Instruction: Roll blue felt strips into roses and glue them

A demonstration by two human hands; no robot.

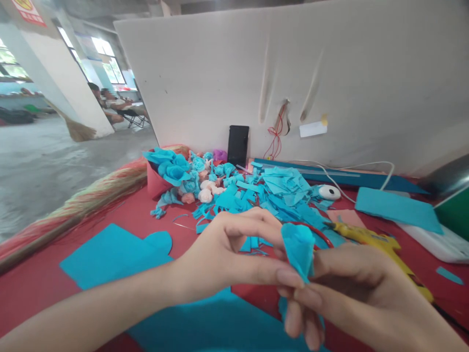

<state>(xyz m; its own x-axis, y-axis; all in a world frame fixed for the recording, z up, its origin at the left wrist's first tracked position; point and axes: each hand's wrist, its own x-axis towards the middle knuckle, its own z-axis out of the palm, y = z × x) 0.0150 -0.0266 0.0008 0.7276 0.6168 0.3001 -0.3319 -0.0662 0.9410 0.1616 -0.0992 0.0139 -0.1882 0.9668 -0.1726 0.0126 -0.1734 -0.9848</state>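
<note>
Between my two hands is a small blue crepe-paper flower (299,247), its cone-shaped top standing up above the fingertips. My left hand (234,249) pinches its base from the left with thumb and fingers. My right hand (348,293) grips the base from the right, thumb tip close to the left thumb. More blue paper shows below, partly hidden by the right fingers. Under the hands lie a large blue sheet (205,322) and, to the left, a smaller blue sheet (113,256) with a rounded piece beside it.
A yellow glue gun (370,237) lies at the right. Behind the hands are heaped blue paper scraps (286,186), finished paper flowers (205,188) and a red cone (156,181) with blue petals. A black phone (238,145) leans on the white board (205,78). People sit far left.
</note>
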